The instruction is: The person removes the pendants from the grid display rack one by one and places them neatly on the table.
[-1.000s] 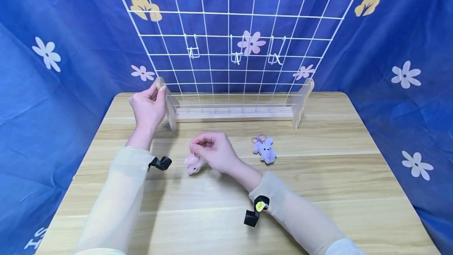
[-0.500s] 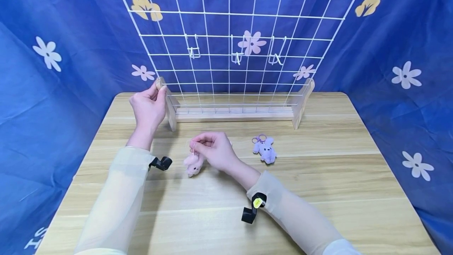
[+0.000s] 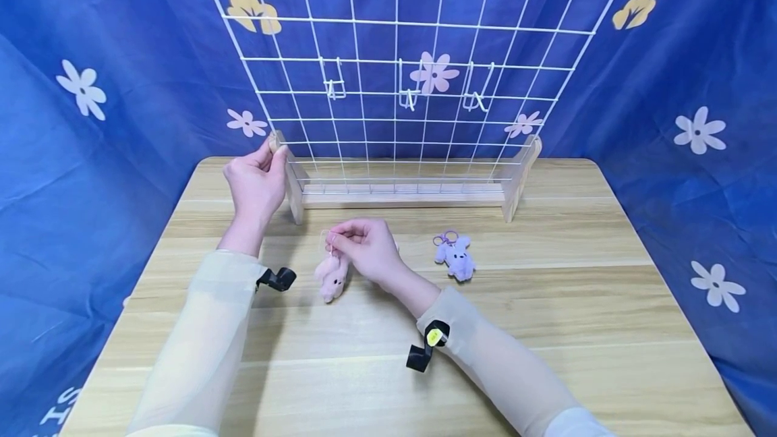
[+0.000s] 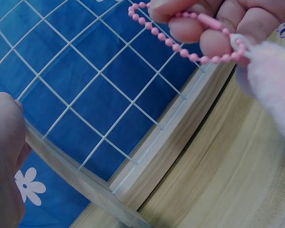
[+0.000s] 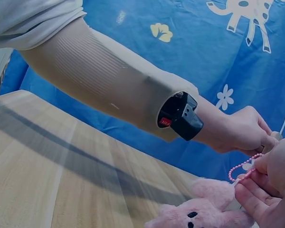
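Note:
My left hand (image 3: 256,184) grips the top of the left wooden upright (image 3: 294,191) of a white wire grid rack (image 4: 101,72). Over the table in front of the rack, my right hand (image 3: 375,255) pinches the pink bead chain (image 4: 168,42) of a plush keychain. The pink plush animal (image 3: 332,278) dangles below those fingers, head downward, its dark eyes showing in the right wrist view. In the left wrist view the chain forms a loop, and only part of the plush shows at the right edge.
A purple plush keychain (image 3: 459,263) with purple rings lies on the table (image 3: 546,356) to the right. From the grid hang a left hook (image 3: 334,90), a middle hook (image 3: 408,94) and a right hook (image 3: 475,98). Blue flowered cloth (image 3: 698,201) surrounds the table.
My right hand has risen slightly and shifted a little away from me, with the pink plush hanging lower beneath it. The left hand has kept its grip on the upright.

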### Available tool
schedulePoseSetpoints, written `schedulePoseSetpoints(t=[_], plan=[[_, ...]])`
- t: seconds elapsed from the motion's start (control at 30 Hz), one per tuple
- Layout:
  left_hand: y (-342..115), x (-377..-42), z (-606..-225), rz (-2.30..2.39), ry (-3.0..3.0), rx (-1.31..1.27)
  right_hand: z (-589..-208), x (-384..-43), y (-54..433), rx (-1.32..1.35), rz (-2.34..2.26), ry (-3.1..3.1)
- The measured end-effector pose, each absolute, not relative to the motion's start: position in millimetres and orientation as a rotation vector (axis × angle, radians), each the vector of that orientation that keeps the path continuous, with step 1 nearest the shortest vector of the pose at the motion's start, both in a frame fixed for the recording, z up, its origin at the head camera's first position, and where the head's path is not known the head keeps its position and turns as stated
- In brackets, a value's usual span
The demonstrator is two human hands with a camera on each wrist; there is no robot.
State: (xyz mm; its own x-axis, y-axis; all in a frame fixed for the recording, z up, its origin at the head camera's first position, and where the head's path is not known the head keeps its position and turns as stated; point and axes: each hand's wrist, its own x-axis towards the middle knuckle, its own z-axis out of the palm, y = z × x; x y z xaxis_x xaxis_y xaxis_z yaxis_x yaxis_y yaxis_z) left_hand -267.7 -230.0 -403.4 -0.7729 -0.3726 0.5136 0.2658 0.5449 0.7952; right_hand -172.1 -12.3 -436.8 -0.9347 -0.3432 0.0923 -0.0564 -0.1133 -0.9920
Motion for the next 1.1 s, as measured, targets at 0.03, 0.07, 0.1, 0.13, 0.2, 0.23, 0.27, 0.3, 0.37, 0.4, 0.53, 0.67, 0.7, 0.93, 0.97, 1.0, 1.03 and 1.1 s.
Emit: schedulePoseSetpoints(t=[0.03,0.07,0.1,0.13,0.2,0.23,0.27,0.3,0.37,0.4,0.53,0.67,0.7,0.93,0.97,1.0,1.03,1.1], plan=[[-229.8,-267.7,-403.2,-1.243,-2.119,0.088,-437.2,-172.7,-12.7,-0.439,-2.17,1.938],[-229.6,-267.6,-403.1,-1.241,-2.118,0.087,-437.7,-173.4,-13.3,-0.43,-2.176,1.926],[-229.4,-267.8,-402.9,-1.243,-2.118,0.087,-438.1,-174.1,-13.7,-0.425,-2.179,1.922],[-229.3,-267.7,-402.8,-1.245,-2.118,0.088,-438.5,-174.7,-14.3,-0.419,-2.183,1.916],[-229.2,-267.8,-403.0,-1.253,-2.121,0.09,-438.3,-175.6,-15.1,-0.411,-2.184,1.913],[-229.3,-268.0,-403.2,-1.259,-2.122,0.092,-438.3,-176.2,-15.6,-0.408,-2.184,1.917],[-229.2,-268.1,-403.3,-1.261,-2.124,0.093,-438.3,-176.8,-16.0,-0.403,-2.185,1.917],[-229.2,-268.2,-403.4,-1.265,-2.125,0.095,-438.2,-177.4,-16.5,-0.4,-2.184,1.92],[-229.4,-268.6,-404.2,-1.268,-2.127,0.098,-438.2,-178.6,-17.2,-0.388,-2.189,1.922],[-229.7,-268.8,-404.7,-1.269,-2.128,0.1,-438.6,-179.3,-17.7,-0.382,-2.192,1.921],[-230.5,-269.0,-405.7,-1.248,-2.13,0.096,-441.3,-182.5,-19.0,-0.362,-2.203,1.919],[-230.2,-268.8,-404.6,-1.26,-2.125,0.097,-444.7,-185.4,-20.2,-0.349,-2.204,1.93],[-230.3,-269.1,-404.6,-1.268,-2.122,0.095,-445.7,-186.1,-20.7,-0.344,-2.205,1.931],[-230.8,-269.2,-404.9,-1.254,-2.119,0.079,-453.4,-191.1,-25.8,-0.292,-2.213,1.929],[-230.8,-269.2,-405.0,-1.256,-2.117,0.079,-454.0,-191.7,-26.2,-0.283,-2.212,1.931],[-230.8,-269.1,-405.1,-1.258,-2.116,0.08,-454.8,-192.4,-26.7,-0.277,-2.206,1.938],[-230.7,-269.1,-405.1,-1.258,-2.113,0.08,-455.3,-193.1,-27.1,-0.271,-2.201,1.945],[-230.4,-269.1,-405.2,-1.259,-2.11,0.083,-456.8,-194.7,-27.9,-0.268,-2.19,1.963]])
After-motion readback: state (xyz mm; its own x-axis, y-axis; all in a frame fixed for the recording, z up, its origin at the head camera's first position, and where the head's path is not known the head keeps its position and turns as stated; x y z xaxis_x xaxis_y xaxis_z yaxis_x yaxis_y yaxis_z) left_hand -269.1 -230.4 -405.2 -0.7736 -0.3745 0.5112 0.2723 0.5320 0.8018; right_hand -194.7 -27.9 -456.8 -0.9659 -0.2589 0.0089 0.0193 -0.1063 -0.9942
